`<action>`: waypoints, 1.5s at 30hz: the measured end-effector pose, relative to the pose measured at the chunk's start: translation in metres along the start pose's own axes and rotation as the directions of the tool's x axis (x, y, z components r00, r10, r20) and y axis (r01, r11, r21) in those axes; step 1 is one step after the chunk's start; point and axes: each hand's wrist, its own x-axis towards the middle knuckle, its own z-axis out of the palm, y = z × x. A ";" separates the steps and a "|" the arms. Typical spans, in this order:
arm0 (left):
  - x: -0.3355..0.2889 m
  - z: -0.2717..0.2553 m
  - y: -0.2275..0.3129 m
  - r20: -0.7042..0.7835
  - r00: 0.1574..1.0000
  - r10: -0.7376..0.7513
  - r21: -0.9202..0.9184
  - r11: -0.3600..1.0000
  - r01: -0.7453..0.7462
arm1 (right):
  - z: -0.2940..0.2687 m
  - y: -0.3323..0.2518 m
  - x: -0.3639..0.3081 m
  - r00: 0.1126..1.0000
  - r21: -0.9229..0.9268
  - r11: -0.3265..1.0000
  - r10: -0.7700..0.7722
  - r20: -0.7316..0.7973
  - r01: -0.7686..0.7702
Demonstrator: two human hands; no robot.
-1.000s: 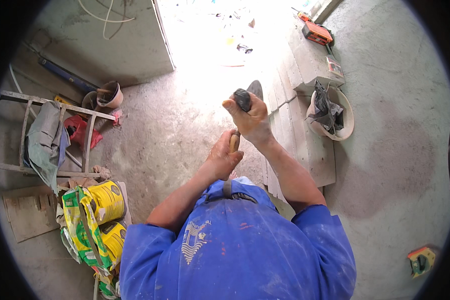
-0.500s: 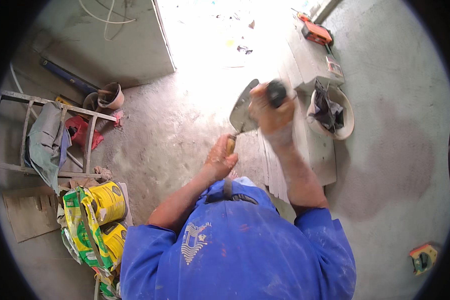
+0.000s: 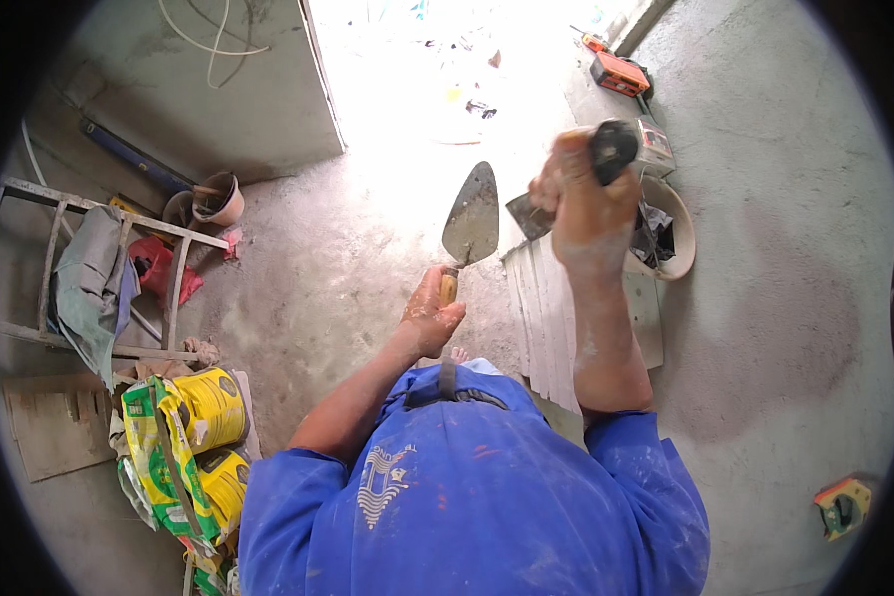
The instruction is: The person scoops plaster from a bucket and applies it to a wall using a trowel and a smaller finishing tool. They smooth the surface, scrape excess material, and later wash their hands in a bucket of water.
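Observation:
In my left hand [image 3: 433, 316] is the wooden handle of a pointing trowel [image 3: 472, 214]. Its leaf-shaped metal blade points away from me and carries grey smears. My raised right hand [image 3: 588, 204], dusted white, is wrapped round a flat-bladed trowel with a black handle [image 3: 614, 149]. Part of that tool's grey metal blade [image 3: 531, 217] shows left of the fingers; the hand hides the rest. The two blades are apart, with a small gap between them.
A pale bucket [image 3: 683, 253] holding a dark bag stands behind my right wrist, by long grey boards [image 3: 541, 328]. Left are a metal ladder-like frame [image 3: 174, 288], yellow-green bags [image 3: 212, 407] and a small bucket [image 3: 226, 207]. An orange case [image 3: 621, 73] lies far right.
My right hand has moved right and slightly away from me, taking its trowel off the pointing trowel's blade. The pointing trowel has turned so its tip points more straight ahead.

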 end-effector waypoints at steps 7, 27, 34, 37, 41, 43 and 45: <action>0.005 0.004 0.032 0.089 0.996 0.028 0.043 0.999 -0.032 | -0.016 0.061 -0.021 0.987 -0.317 0.940 0.151 0.046 -0.129; 0.003 0.006 0.030 0.108 0.967 0.230 0.115 0.963 -0.242 | -0.047 0.088 0.005 0.988 -0.285 0.946 0.149 -0.040 -0.154; -0.001 -0.003 0.028 0.040 0.988 0.150 0.110 0.982 -0.154 | -0.037 0.007 0.031 0.980 -0.055 0.998 -0.006 -0.198 -0.005; 0.003 0.000 0.049 0.116 0.979 0.168 0.021 0.985 -0.171 | -0.042 0.076 0.005 0.959 -0.254 0.940 0.171 -0.224 -0.227; 0.001 0.004 0.025 0.026 0.962 0.273 0.075 0.959 -0.274 | -0.039 0.049 0.018 0.987 -0.148 0.980 0.120 -0.107 -0.136; 0.000 0.002 0.025 0.036 0.968 0.250 0.107 0.962 -0.252 | -0.042 0.025 0.033 0.997 0.004 1.000 0.026 -0.074 -0.026; -0.001 -0.001 0.037 0.064 0.964 0.257 0.129 0.956 -0.264 | -0.042 0.026 0.033 0.985 -0.118 0.992 0.022 -0.171 -0.043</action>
